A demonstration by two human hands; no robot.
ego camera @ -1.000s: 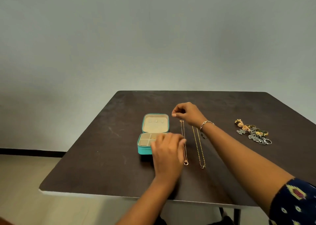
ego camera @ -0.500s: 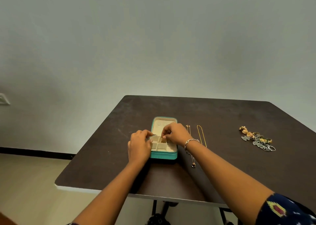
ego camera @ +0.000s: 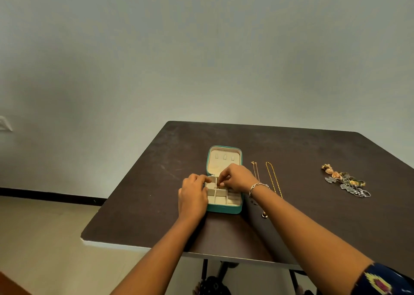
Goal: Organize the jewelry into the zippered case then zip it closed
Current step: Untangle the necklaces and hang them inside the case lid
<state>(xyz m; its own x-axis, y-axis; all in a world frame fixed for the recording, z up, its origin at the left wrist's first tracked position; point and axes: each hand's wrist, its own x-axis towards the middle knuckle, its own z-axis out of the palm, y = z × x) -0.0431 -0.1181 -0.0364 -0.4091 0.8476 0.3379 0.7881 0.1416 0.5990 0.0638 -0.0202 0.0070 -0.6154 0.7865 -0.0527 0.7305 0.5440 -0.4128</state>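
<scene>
A teal zippered case (ego camera: pixel 224 209) lies open on the dark table, its cream lid (ego camera: pixel 225 160) laid flat at the far side. My left hand (ego camera: pixel 193 196) grips the case's left edge, fingers curled on the rim. Over the far middle compartment, my right hand (ego camera: pixel 237 178) pinches a small gold piece (ego camera: pixel 216 186). A thin chain with a pendant (ego camera: pixel 255 171) and a thicker gold chain (ego camera: pixel 272 176) lie stretched out just right of the case, partly hidden by my right wrist.
A heap of mixed gold and silver jewelry (ego camera: pixel 345 180) sits at the table's right side. The dark table (ego camera: pixel 156 193) ends in a near edge just below my forearms; its left edge is close to the case. Floor lies beyond.
My right hand left the top of the thin chain and came over the case's compartments. My left hand shifted to the case's left edge. The view moved left.
</scene>
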